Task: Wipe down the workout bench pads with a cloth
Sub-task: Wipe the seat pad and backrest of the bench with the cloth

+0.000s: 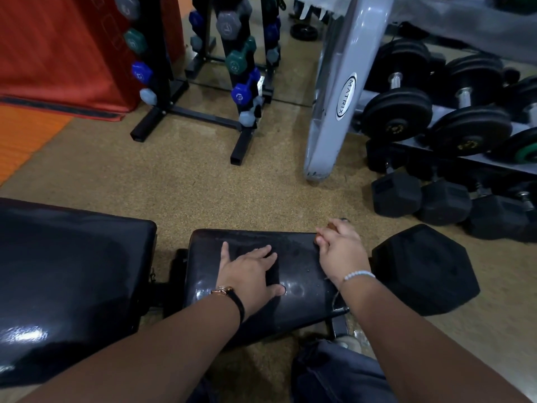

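Observation:
The bench has two glossy black pads: a large back pad (72, 271) at the left and a smaller seat pad (302, 263) in the middle. My left hand (247, 274) lies flat on the seat pad with fingers spread, pressing a dark matte cloth (272, 276) that shows under the fingers. At the seat pad's far right corner, my right hand (343, 248) is closed around a small brown object (331, 227); most of it is hidden, so I cannot tell what it is. The seat pad shows damp smears.
A big black hex dumbbell (424, 269) lies on the floor right beside the seat pad. Behind it stands a grey dumbbell rack (334, 91) with several black dumbbells. A black stand of small coloured dumbbells (241, 82) is further back, with an orange mat (26, 141) at left.

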